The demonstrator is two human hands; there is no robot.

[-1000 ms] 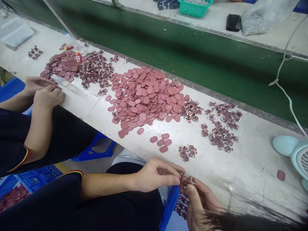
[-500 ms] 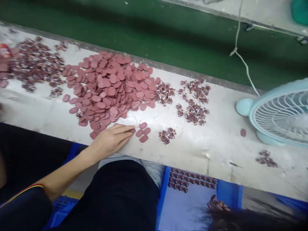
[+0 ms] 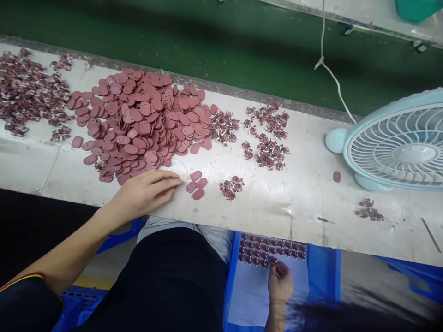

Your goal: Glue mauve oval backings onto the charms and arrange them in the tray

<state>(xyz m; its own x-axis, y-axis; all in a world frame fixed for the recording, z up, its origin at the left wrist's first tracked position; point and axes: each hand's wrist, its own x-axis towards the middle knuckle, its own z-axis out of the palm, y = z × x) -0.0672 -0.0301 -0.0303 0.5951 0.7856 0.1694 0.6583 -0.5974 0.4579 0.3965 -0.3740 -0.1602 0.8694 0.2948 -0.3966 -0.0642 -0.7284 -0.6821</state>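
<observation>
My left hand (image 3: pixel 147 191) rests at the table's front edge, fingers together, pointing right; whether anything is under the fingertips is hidden. Just right of it lies a small group of flat pink oval pieces (image 3: pixel 198 194). A large heap of the same ovals (image 3: pixel 138 120) spreads behind the hand. Below the table, my right hand (image 3: pixel 279 281) pinches a small dark red-brown piece (image 3: pixel 273 260) at the front row of similar pieces in a blue tray (image 3: pixel 232 276) lined with white.
Piles of small brown pieces lie at the far left (image 3: pixel 29 90) and mid-table (image 3: pixel 272 152), with a small cluster (image 3: pixel 231 187) nearer. A light blue fan (image 3: pixel 398 143) stands at the right, its white cable (image 3: pixel 337 85) running behind. Dark hair blurs the lower right.
My right hand has moved left and forward to the rows in the tray, where a piece is now at its fingertips. My left hand has drawn back from the small oval group. The view has shifted.
</observation>
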